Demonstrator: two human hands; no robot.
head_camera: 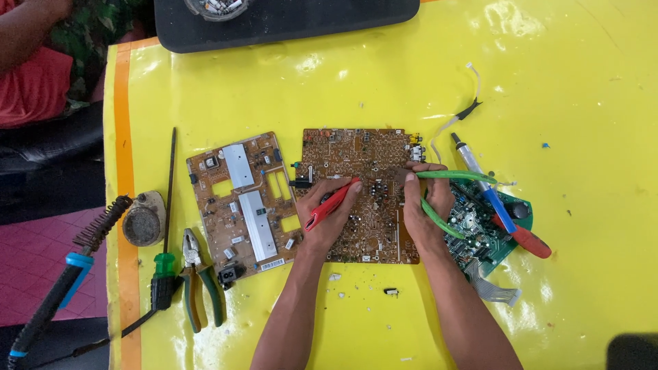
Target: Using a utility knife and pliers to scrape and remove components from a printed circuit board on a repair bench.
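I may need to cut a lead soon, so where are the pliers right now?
In the head view the green-handled pliers lie on the yellow table at the person's left, between the green-handled screwdriver and the left-hand circuit board.

I see one label: a small white rectangular sticker (272,264) with dark print, on the left board's (241,205) near edge.

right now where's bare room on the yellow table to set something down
Bare yellow table lies right of the green board and soldering iron, and between the black tray and the brown boards. It is crowded around both hands and at the left edge by the pliers and screwdriver.
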